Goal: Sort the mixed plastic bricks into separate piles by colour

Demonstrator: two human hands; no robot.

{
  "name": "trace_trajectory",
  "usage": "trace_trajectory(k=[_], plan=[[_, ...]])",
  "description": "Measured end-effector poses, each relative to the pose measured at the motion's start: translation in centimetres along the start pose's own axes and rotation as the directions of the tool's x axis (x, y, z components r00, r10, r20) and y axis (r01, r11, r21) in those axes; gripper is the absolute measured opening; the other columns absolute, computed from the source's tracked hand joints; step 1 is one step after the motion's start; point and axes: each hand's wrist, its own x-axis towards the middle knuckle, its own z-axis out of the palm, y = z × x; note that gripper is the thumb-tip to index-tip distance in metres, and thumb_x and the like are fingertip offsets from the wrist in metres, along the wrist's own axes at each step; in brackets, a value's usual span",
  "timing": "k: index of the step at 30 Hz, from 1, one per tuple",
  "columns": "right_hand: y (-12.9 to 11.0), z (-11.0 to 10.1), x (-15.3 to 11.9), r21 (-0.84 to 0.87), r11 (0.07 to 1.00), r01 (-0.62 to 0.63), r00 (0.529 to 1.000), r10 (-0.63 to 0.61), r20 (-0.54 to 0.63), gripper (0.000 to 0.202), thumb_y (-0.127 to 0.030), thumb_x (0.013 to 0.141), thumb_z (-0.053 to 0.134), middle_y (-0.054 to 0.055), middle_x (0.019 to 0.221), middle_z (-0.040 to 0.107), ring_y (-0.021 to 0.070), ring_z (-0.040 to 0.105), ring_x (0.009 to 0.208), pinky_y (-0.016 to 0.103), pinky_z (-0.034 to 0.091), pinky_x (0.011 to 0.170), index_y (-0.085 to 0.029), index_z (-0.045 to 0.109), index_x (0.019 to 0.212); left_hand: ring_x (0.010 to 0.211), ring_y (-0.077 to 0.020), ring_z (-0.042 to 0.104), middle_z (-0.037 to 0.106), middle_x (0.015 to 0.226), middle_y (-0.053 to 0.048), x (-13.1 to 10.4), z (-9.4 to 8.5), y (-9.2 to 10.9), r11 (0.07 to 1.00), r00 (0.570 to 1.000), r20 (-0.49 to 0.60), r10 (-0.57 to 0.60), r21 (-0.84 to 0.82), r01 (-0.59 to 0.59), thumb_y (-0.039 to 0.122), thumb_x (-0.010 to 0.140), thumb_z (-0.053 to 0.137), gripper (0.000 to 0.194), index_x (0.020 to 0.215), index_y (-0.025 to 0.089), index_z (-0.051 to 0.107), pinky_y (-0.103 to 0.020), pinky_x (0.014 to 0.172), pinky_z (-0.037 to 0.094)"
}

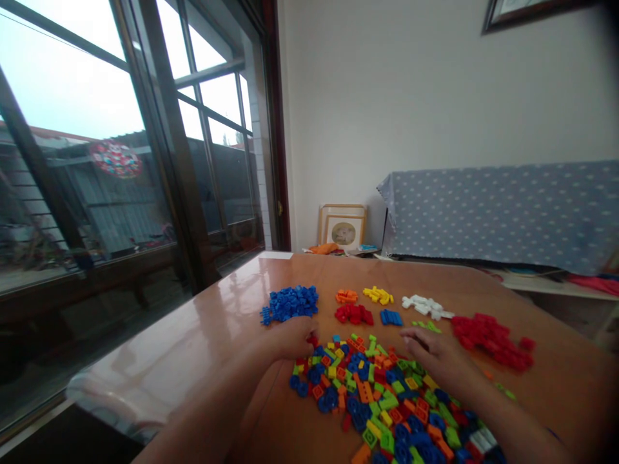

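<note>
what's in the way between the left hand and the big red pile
The right hand lies between the left hand and the big red pile. The far edge of the mixed bricks also lies along the straight path, low on the table.

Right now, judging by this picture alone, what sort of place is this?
Likely a room in a home: colourful plastic toy bricks lie on a glossy brown table, beside a large dark-framed glass window.

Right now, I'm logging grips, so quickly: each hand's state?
Left hand: curled, red building brick at its fingertips; whether gripped cannot be told.
Right hand: open, nothing visibly held.
</note>
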Motion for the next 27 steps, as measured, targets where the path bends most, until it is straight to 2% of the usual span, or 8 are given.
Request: trace_trajectory(k=[4, 8, 11, 15, 19, 24, 27], plan=[[-0.2, -0.1, 0.0, 0.021, 1.000, 0.007, 1.000, -0.007, -0.009, 0.040, -0.049, 0.090, 0.042, 0.004, 0.100, 0.075, 0.0255, 0.067, 0.092, 0.035, 0.050, 0.077, -0.025, 0.070, 0.106, 0.072, -0.0172, 0.058, 0.066, 0.082, -0.002, 0.8, 0.1, -0.1, 0.999, 0.999, 0.000, -0.038, -0.038, 0.038, 0.023, 0.066, 0.061, 0.015, 0.081, 0.019, 0.062, -0.023, 0.053, 0.034], [-0.3, -0.4, 0.1, 0.026, 1.000, 0.006, 1.000, -0.006, -0.014, 0.040, -0.047, 0.089, 0.042, 0.005, 0.096, 0.075, 0.0247, 0.068, 0.087, 0.035, 0.050, 0.075, -0.023, 0.071, 0.105, 0.062, -0.0136, 0.052, 0.058, 0.067, 0.002, 1.6, 0.6, -0.8, 0.951, 0.996, -0.015, -0.089, -0.300, 0.080, 0.020, 0.063, 0.060, 0.009, 0.072, 0.018, 0.059, -0.023, 0.052, 0.030], [-0.5, -0.5, 0.0, 0.027, 1.000, -0.001, 1.000, 0.002, -0.020, 0.039, -0.046, 0.089, 0.042, 0.005, 0.099, 0.075, 0.0247, 0.067, 0.090, 0.035, 0.050, 0.077, -0.023, 0.071, 0.104, 0.062, -0.0119, 0.050, 0.055, 0.067, 0.003, 2.0, 0.9, -1.8, 0.901, 0.993, -0.039, -0.113, -0.426, 0.085, 0.023, 0.066, 0.059, 0.011, 0.074, 0.017, 0.060, -0.022, 0.052, 0.030], [-1.0, -0.7, -0.1, 0.031, 0.999, -0.012, 1.000, 0.012, -0.014, 0.039, -0.045, 0.090, 0.042, 0.004, 0.098, 0.074, 0.0245, 0.067, 0.090, 0.034, 0.049, 0.075, -0.024, 0.070, 0.105, 0.062, -0.0116, 0.049, 0.056, 0.068, 0.003, 2.4, 1.1, -2.8, 0.858, 0.987, -0.056, -0.151, -0.503, 0.103, 0.028, 0.069, 0.057, 0.017, 0.080, 0.016, 0.062, -0.021, 0.053, 0.032], [-1.5, -0.9, -0.2, 0.022, 0.999, -0.025, 1.000, 0.025, -0.003, 0.039, -0.045, 0.090, 0.041, 0.004, 0.092, 0.074, 0.0239, 0.067, 0.086, 0.033, 0.048, 0.072, -0.024, 0.070, 0.104, 0.063, -0.0117, 0.049, 0.057, 0.069, 0.002, 3.3, 0.8, -2.7, 0.832, 0.982, -0.087, -0.166, -0.547, 0.092, 0.030, 0.069, 0.057, 0.018, 0.079, 0.016, 0.063, -0.022, 0.054, 0.033], [-2.0, -1.2, -0.2, 0.039, 0.999, -0.029, 1.000, 0.029, -0.007, 0.040, -0.046, 0.090, 0.040, 0.005, 0.093, 0.074, 0.0254, 0.067, 0.087, 0.034, 0.048, 0.072, -0.024, 0.070, 0.105, 0.055, -0.0095, 0.041, 0.049, 0.059, 0.004, 6.1, 0.5, -1.8, 0.823, 0.972, -0.117, -0.202, -0.558, 0.104, 0.029, 0.069, 0.056, 0.014, 0.065, 0.016, 0.056, -0.022, 0.049, 0.027], [-2.3, -1.4, -0.3, 0.046, 0.998, -0.042, 0.999, 0.043, -0.014, 0.041, -0.047, 0.090, 0.040, 0.005, 0.088, 0.073, 0.0251, 0.067, 0.083, 0.034, 0.048, 0.070, -0.024, 0.070, 0.106, 0.047, -0.0079, 0.034, 0.039, 0.050, 0.005, 8.2, 0.6, -1.3, 0.823, 0.962, -0.114, -0.247, -0.550, 0.145, 0.027, 0.070, 0.055, 0.019, 0.055, 0.016, 0.047, -0.023, 0.047, 0.021]])
